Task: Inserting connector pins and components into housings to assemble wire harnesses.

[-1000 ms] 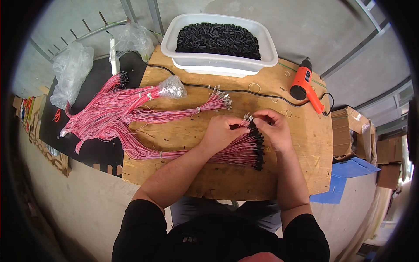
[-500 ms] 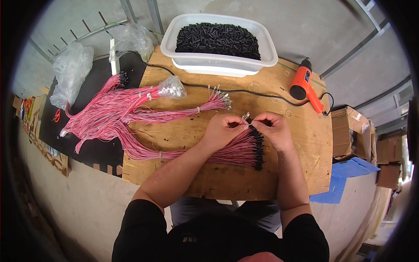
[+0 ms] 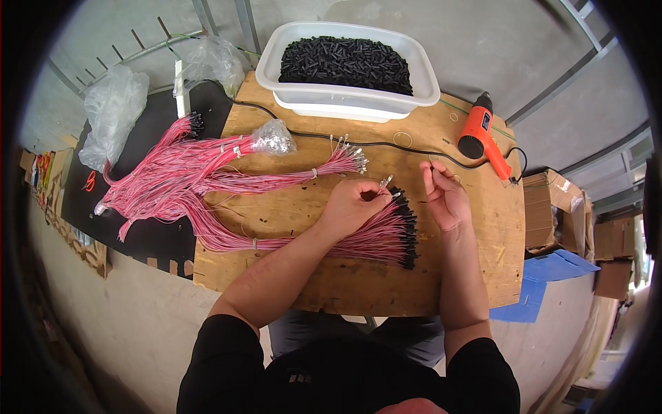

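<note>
A bundle of pink wires (image 3: pixel 365 238) lies across the wooden table, many of its right-hand ends covered by black sleeves (image 3: pixel 409 241). My left hand (image 3: pixel 353 207) is closed in a pinch on wires at the far edge of this bundle. Bare metal tips (image 3: pixel 386 183) stick out just beyond its fingers. To the right, apart from the bundle, my right hand (image 3: pixel 447 199) is raised, palm partly turned up and fingers curled together. A small dark bit shows at its fingertips, too small to name.
A white tub (image 3: pixel 431 86) of short black tubes stands at the back. An orange heat gun (image 3: pixel 480 134) lies at the right, its black cord (image 3: pixel 372 143) crossing the table. More pink wire bundles (image 3: pixel 155 176) spread leftward. Cardboard boxes (image 3: pixel 552 207) stand beyond the right edge.
My right hand has left the wire tips beside my left hand and moved right, turning its palm upward. My left hand stays in place on the wires.
</note>
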A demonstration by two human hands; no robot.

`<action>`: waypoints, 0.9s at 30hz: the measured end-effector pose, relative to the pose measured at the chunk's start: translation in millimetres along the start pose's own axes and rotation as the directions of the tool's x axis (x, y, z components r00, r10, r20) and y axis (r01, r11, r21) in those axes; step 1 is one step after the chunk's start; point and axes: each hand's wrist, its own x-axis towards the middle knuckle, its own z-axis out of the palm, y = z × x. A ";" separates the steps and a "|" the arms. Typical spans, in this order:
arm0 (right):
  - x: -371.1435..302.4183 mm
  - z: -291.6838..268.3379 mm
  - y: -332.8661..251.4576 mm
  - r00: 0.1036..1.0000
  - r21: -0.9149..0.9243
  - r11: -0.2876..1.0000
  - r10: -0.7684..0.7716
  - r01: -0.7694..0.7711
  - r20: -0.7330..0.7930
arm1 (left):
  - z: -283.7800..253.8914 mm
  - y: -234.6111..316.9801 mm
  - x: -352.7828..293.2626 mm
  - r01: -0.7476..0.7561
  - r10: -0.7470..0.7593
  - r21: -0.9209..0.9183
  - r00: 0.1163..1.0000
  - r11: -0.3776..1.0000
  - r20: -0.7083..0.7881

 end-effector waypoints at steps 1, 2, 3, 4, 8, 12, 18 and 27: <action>-0.7 1.2 -0.5 1.000 0.000 1.000 0.000 0.000 0.000 | 0.4 0.9 0.5 -0.018 0.018 0.000 1.000 1.000 0.001; -1.4 2.3 -1.0 1.000 -0.035 0.999 0.002 -0.001 0.011 | 0.5 1.0 0.7 -0.018 0.018 0.001 1.000 1.000 0.000; -2.6 4.8 -1.2 1.000 -0.071 0.997 0.003 -0.001 0.021 | -0.4 1.0 0.6 0.010 -0.009 -0.015 1.000 1.000 0.025; -4.4 7.8 -1.4 1.000 -0.073 0.997 0.002 0.000 0.022 | -1.1 1.1 0.6 0.038 -0.036 -0.030 0.998 0.999 0.049; -14.1 19.5 1.4 0.986 -0.287 0.958 0.052 -0.004 0.158 | -1.7 4.4 0.9 0.025 -0.024 -0.041 0.999 0.999 0.035; -25.0 34.3 3.7 0.983 -0.405 0.914 0.076 -0.001 0.168 | -1.2 5.4 1.2 0.039 -0.036 -0.095 0.999 0.995 0.024; -29.6 35.9 10.7 0.982 -0.518 0.855 0.071 0.032 0.177 | -1.6 2.1 0.2 0.037 -0.038 -0.136 0.999 0.990 -0.004; -28.9 33.9 15.3 0.961 -0.726 0.666 0.052 0.170 0.273 | 0.4 0.4 0.3 0.024 -0.033 -0.211 0.999 0.977 -0.037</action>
